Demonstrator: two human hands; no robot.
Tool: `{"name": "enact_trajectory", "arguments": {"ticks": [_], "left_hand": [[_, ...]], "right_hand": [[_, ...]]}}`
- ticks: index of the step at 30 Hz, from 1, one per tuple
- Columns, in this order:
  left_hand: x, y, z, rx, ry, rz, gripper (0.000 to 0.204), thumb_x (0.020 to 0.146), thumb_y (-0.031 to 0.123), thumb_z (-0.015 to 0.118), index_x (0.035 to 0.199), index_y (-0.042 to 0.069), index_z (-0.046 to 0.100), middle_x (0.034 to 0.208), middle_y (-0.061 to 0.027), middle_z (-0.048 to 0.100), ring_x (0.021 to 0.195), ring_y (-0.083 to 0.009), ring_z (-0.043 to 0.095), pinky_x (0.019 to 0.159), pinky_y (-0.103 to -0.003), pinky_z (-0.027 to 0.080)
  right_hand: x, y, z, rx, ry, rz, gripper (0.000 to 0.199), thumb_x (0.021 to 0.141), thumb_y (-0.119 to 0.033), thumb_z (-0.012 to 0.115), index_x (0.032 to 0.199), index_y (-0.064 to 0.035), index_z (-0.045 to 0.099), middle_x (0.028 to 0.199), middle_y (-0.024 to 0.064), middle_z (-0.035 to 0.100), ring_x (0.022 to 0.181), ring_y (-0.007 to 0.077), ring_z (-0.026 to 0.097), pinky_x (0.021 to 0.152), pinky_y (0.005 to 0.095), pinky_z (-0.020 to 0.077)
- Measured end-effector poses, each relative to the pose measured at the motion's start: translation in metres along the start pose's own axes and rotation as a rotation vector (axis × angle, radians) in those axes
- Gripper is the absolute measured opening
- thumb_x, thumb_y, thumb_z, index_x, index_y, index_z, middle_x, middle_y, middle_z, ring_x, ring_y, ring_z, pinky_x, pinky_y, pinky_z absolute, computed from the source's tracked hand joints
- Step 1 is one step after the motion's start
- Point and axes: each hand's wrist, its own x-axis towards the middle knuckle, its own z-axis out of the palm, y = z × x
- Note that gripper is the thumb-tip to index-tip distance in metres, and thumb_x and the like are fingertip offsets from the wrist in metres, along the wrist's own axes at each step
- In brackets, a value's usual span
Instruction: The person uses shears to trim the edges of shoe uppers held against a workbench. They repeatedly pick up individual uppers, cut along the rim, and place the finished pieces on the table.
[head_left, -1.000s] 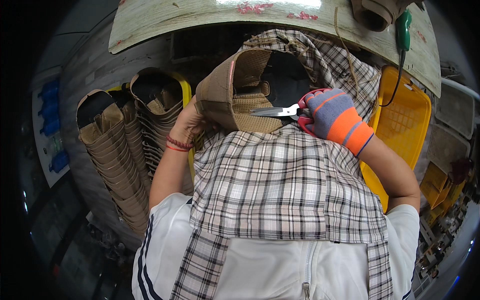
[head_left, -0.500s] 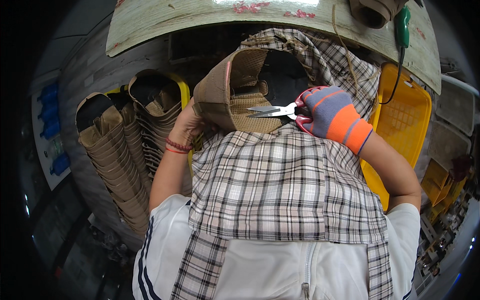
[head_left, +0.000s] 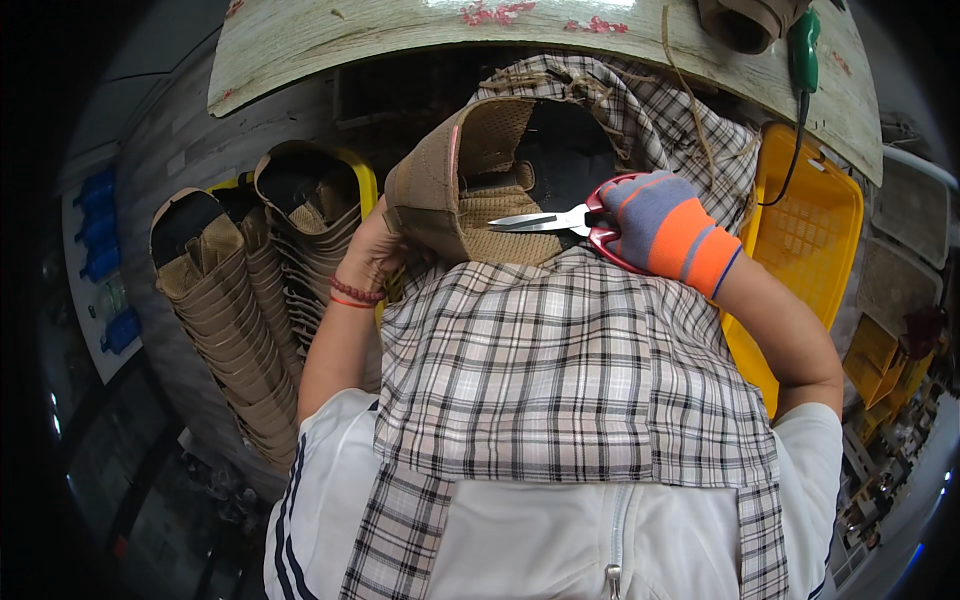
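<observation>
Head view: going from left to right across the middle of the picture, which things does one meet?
Stacked tan shoe uppers → left hand → tan shoe upper it holds → scissors → gloved right hand → yellow crate.

A single head-worn fisheye view looks steeply down over the wearer's chest and checked apron point(head_left: 560, 380), close enough that the torso fills the lower half. The left hand point(head_left: 375, 255) enters from seven o'clock, the gloved right hand point(head_left: 665, 225) from four o'clock. A wooden bench edge point(head_left: 400, 40) bends along twelve o'clock; dark corners ring the picture. No second view shares the scene.
</observation>
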Motion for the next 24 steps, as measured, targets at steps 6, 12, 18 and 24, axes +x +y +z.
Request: {"name": "enact_trajectory", "arguments": {"ticks": [6,12,18,24], "left_hand": [[-0.001,-0.004,0.002,0.005,0.033,0.047,0.046,0.071,-0.005,0.081,0.113,0.006,0.065,0.102,-0.0044,0.065,0.088,-0.0138,0.065,0.076,-0.025,0.055],[-0.003,-0.006,0.002,-0.001,0.019,0.048,0.041,0.075,0.0,0.079,0.113,0.001,0.064,0.101,-0.0065,0.067,0.089,-0.0162,0.067,0.077,-0.029,0.057],[0.001,-0.015,-0.012,-0.082,0.104,-0.009,0.038,0.08,0.002,0.074,0.116,-0.004,0.062,0.106,-0.0126,0.069,0.091,-0.0198,0.068,0.082,-0.032,0.058],[0.002,-0.015,-0.012,-0.121,0.081,-0.052,0.039,0.077,-0.002,0.075,0.115,-0.004,0.064,0.105,-0.0117,0.069,0.091,-0.0197,0.068,0.089,-0.036,0.056]], "right_hand": [[-0.01,-0.002,-0.008,-0.168,0.046,0.056,0.027,0.08,-0.035,0.071,0.094,-0.0119,0.07,0.08,0.0094,0.07,0.077,0.0269,0.068,0.069,0.0373,0.0533],[-0.004,0.005,-0.009,0.017,0.295,0.091,0.029,0.077,-0.034,0.074,0.094,-0.0108,0.07,0.084,0.0075,0.07,0.081,0.0262,0.067,0.072,0.0364,0.0526],[0.008,-0.005,0.001,-0.015,0.199,-0.004,0.029,0.076,-0.031,0.075,0.095,-0.0108,0.07,0.085,0.0092,0.068,0.084,0.0269,0.065,0.076,0.0368,0.0508],[0.028,-0.027,-0.003,-0.081,0.138,0.008,0.03,0.075,-0.032,0.077,0.095,-0.0113,0.068,0.082,0.0088,0.066,0.081,0.0259,0.064,0.073,0.0368,0.0492]]}}
